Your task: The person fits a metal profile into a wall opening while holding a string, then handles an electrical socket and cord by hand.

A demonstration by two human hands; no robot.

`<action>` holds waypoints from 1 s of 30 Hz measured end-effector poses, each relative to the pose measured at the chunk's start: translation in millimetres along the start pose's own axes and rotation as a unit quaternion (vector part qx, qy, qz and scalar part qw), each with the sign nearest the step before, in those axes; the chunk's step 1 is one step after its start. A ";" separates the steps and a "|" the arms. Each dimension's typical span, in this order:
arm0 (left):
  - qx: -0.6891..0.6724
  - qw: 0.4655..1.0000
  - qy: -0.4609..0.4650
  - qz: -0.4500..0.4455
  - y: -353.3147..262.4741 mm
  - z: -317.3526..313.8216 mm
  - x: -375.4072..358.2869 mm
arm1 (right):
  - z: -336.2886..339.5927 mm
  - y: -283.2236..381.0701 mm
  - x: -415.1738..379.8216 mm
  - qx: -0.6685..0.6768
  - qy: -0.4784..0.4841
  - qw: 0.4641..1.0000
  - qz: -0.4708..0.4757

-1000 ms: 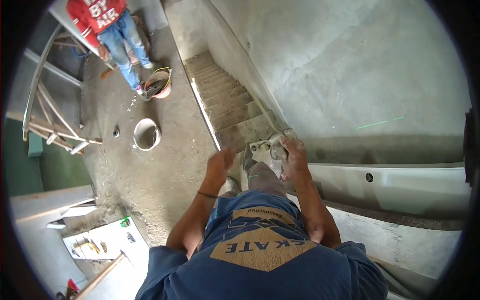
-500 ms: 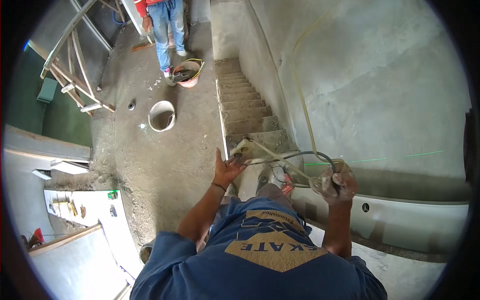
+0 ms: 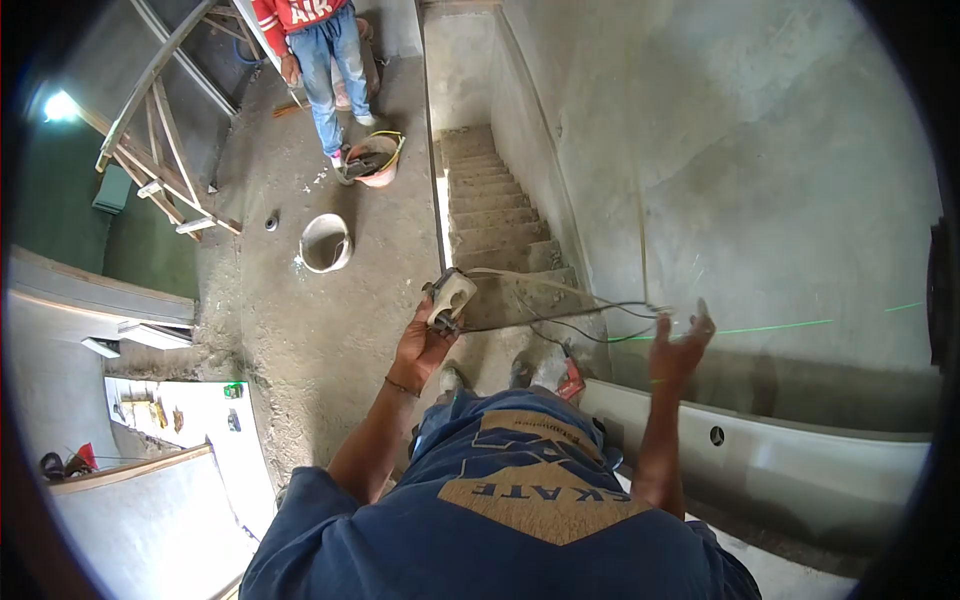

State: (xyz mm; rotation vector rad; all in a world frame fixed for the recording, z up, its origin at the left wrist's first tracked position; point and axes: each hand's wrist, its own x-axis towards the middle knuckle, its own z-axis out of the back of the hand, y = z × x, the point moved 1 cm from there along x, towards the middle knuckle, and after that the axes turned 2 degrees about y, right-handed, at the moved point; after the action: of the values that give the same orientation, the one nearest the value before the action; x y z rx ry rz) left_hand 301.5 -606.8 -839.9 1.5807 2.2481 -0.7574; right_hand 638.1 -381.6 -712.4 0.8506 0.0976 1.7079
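Note:
I look straight down from a high spot over my own blue shirt. My left hand (image 3: 420, 345) grips a small whitish device (image 3: 450, 295) with cables running out of it. A dark cable (image 3: 570, 315) and a pale cord stretch from it across to my right hand (image 3: 680, 345), which is raised with its fingers spread; the cable passes by its fingertips. Whether those fingers pinch the cable I cannot tell. A green laser line (image 3: 780, 325) crosses the grey wall beside that hand.
Rough concrete stairs (image 3: 490, 215) drop away below me. On the floor stand a white bucket (image 3: 325, 243) and an orange bucket (image 3: 375, 160), with a person in a red top and jeans (image 3: 320, 60) beside it. A pale beam (image 3: 760, 460) runs at my right.
The device has passed from my right hand's side into my left hand. My right hand has let go of the bundled cable and opened, lifting toward the wall.

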 end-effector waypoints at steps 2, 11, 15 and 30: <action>0.055 0.998 0.006 -0.029 3.8 -33.3 -17.1 | -8.6 49.1 -6.4 0.110 0.090 0.985 0.094; 0.288 0.947 0.012 -0.140 15.1 -88.0 -27.4 | -97.6 185.9 -82.7 0.182 0.499 0.824 0.198; 0.195 0.959 -0.005 -0.207 11.8 -120.2 -53.0 | -94.8 209.2 -79.2 0.227 0.500 0.808 0.216; 0.043 0.979 -0.076 -0.185 -0.2 -58.6 5.8 | -138.8 216.4 -106.3 0.137 0.502 0.818 0.243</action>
State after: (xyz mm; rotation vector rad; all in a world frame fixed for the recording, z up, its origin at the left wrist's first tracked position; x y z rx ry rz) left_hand 302.9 -568.9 -794.8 1.1024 2.4500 -1.0440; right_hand 389.2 -495.9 -761.3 0.0553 0.9265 2.5239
